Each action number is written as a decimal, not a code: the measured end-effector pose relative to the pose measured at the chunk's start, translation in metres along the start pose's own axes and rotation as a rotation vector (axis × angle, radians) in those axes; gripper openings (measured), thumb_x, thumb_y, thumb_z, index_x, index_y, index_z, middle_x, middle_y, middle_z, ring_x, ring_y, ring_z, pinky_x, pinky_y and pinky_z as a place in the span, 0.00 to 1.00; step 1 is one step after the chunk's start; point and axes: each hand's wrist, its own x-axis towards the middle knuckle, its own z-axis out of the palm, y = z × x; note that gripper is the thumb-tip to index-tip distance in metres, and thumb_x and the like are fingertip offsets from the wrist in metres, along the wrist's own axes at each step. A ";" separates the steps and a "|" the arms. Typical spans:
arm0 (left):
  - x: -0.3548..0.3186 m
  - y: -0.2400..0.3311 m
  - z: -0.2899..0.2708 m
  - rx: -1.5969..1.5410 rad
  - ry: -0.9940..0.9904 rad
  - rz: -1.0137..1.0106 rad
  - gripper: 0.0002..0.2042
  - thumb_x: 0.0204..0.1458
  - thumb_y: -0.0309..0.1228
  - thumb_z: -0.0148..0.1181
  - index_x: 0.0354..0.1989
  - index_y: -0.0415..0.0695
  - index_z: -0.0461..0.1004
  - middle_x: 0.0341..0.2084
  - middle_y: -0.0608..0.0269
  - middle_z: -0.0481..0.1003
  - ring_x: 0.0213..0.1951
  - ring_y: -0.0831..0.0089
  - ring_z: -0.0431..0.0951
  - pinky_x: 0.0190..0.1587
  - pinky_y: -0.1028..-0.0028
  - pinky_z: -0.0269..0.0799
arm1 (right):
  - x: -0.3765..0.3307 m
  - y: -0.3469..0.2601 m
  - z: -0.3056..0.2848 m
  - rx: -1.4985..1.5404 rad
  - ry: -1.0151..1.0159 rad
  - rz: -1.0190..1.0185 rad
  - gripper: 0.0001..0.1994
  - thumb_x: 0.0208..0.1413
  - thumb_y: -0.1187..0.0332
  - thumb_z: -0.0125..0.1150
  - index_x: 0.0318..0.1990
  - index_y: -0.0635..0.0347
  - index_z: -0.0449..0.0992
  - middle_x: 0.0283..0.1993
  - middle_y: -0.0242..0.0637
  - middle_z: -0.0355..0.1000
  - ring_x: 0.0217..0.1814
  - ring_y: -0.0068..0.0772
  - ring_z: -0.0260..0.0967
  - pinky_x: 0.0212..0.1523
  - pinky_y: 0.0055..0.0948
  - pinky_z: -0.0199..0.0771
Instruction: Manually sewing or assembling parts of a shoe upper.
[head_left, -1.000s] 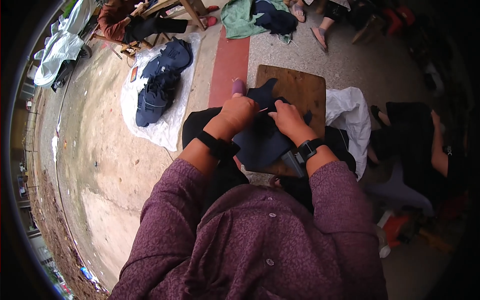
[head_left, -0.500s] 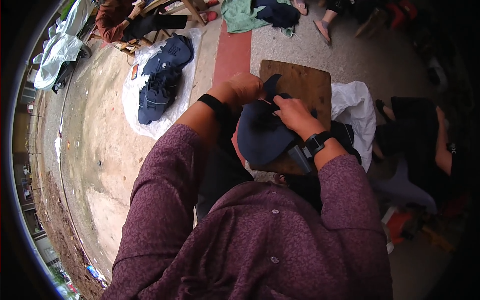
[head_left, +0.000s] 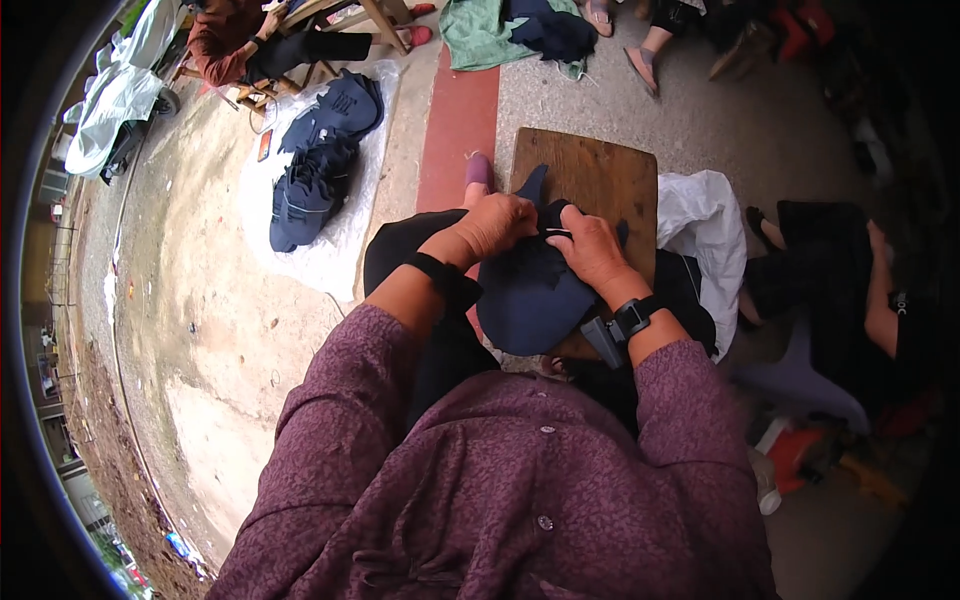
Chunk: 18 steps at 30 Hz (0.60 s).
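The left hand (head_left: 497, 224) and the right hand (head_left: 590, 245) are both clamped on the top of a dark blue cloth (head_left: 530, 290), close together. The cloth hangs over the person's lap, its upper edge lying on a brown wooden board (head_left: 600, 175). A white bag (head_left: 705, 215) sits just right of the board. Farther left, a pile of dark blue clothes (head_left: 315, 170) rests on a white sheet (head_left: 320, 265) on the ground.

cap: I see a dark navy cap (head_left: 530, 290), crown up, bunched over my lap at the wooden board's (head_left: 600, 180) near edge.
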 end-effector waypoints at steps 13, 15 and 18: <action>-0.025 0.024 0.025 0.066 0.226 -0.072 0.05 0.47 0.28 0.62 0.28 0.40 0.75 0.28 0.52 0.75 0.35 0.55 0.77 0.42 0.65 0.73 | 0.010 0.012 -0.026 0.167 -0.276 -0.007 0.11 0.53 0.64 0.60 0.32 0.63 0.68 0.32 0.51 0.71 0.40 0.59 0.69 0.40 0.48 0.68; -0.025 0.029 0.022 0.067 0.198 -0.048 0.05 0.47 0.27 0.62 0.29 0.40 0.74 0.29 0.53 0.75 0.36 0.54 0.77 0.42 0.64 0.73 | 0.010 0.015 -0.026 0.160 -0.313 0.002 0.10 0.54 0.65 0.59 0.32 0.63 0.68 0.32 0.51 0.71 0.40 0.59 0.69 0.40 0.48 0.68; -0.031 0.024 0.023 0.097 0.250 0.003 0.07 0.48 0.31 0.60 0.33 0.42 0.73 0.31 0.53 0.73 0.39 0.53 0.76 0.42 0.61 0.72 | 0.006 0.014 -0.017 -0.012 -0.244 -0.185 0.07 0.55 0.68 0.57 0.32 0.62 0.70 0.33 0.50 0.70 0.40 0.58 0.69 0.40 0.47 0.68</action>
